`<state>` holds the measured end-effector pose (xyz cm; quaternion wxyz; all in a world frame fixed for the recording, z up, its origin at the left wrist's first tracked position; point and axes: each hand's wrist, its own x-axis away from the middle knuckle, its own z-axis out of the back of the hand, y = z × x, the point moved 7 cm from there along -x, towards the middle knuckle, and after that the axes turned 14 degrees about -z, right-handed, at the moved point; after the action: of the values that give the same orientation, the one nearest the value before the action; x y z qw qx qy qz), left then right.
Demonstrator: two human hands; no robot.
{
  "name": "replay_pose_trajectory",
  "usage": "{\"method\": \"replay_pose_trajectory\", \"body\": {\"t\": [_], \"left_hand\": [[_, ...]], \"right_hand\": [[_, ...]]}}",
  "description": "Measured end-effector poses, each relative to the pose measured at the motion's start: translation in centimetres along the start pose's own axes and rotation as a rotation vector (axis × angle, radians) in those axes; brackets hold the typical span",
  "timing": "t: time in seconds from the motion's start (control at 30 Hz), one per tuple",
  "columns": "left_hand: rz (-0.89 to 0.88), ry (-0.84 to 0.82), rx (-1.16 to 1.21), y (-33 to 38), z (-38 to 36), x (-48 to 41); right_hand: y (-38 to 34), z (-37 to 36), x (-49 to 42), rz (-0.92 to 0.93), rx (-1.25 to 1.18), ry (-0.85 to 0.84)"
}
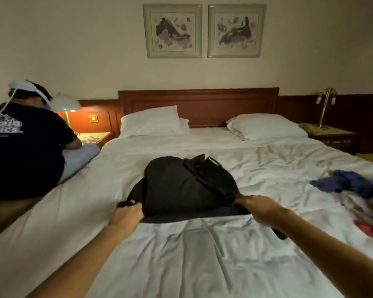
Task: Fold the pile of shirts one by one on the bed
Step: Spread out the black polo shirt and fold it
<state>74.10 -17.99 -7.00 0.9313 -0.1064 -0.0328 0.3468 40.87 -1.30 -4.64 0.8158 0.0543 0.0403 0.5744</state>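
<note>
A black shirt (pixel 181 186) billows above the middle of the white bed (pixel 202 265), its near edge lifted off the sheet. My left hand (pixel 127 215) grips the shirt's near left corner. My right hand (pixel 260 208) grips its near right corner, with a strip of dark cloth hanging under the wrist. A loose pile of shirts (pixel 357 196), blue, grey and red, lies at the bed's right edge.
Another person (pixel 26 143) in a black T-shirt sits on the bed's left edge, facing away. Two white pillows (pixel 151 121) lie against the wooden headboard (pixel 198 104). Lamps stand on nightstands at both sides of the bed.
</note>
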Motion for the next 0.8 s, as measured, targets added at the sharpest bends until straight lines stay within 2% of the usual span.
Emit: {"method": "replay_pose_trajectory", "body": {"t": [0.07, 0.17, 0.33, 0.4, 0.43, 0.5, 0.53, 0.57, 0.6, 0.67, 0.73, 0.8], "left_hand": [[-0.049, -0.175, -0.032, 2.5, -5.6, 2.9], [-0.109, -0.241, -0.075, 3.8, -8.0, 6.3], [-0.087, -0.191, -0.121, 3.4, -4.7, 8.3], [-0.047, -0.228, -0.102, 3.1, -3.5, 9.1], [-0.035, -0.298, -0.055, 3.0, -3.6, 9.7], [-0.049, -0.558, 0.159, 2.9, -5.4, 11.5], [-0.030, -0.693, 0.330, 2.9, -6.2, 12.8], [0.019, -0.763, 0.505, 2.8, -6.6, 13.7], [0.062, -0.733, 0.616, 2.3, -6.7, 13.7], [0.113, -0.421, 0.679, 0.4, -6.8, 12.0], [0.289, -0.104, 0.608, -2.2, -7.3, 11.2], [0.486, 0.015, 0.629, -3.7, -8.8, 11.7]], "right_hand": [[-1.1, -6.3, 2.9, 0.033, -0.049, -0.136], [-1.6, -11.4, 6.6, 0.069, -0.098, -0.204], [-0.9, -9.7, 9.2, 0.059, -0.177, -0.097], [-1.2, -8.7, 9.9, 0.080, -0.214, -0.126], [-1.3, -8.9, 10.3, 0.087, -0.237, -0.210], [-1.5, -9.3, 11.7, 0.101, -0.278, -0.446], [-1.9, -9.2, 12.4, 0.161, -0.274, -0.498], [-1.7, -8.8, 12.3, 0.162, -0.335, -0.462], [-1.1, -8.5, 12.1, 0.087, -0.462, -0.447], [1.0, -8.8, 11.0, -0.154, -0.740, -0.323], [2.6, -10.2, 9.9, -0.303, -0.651, -0.130], [2.8, -12.2, 10.1, -0.432, -0.505, -0.134]]}}
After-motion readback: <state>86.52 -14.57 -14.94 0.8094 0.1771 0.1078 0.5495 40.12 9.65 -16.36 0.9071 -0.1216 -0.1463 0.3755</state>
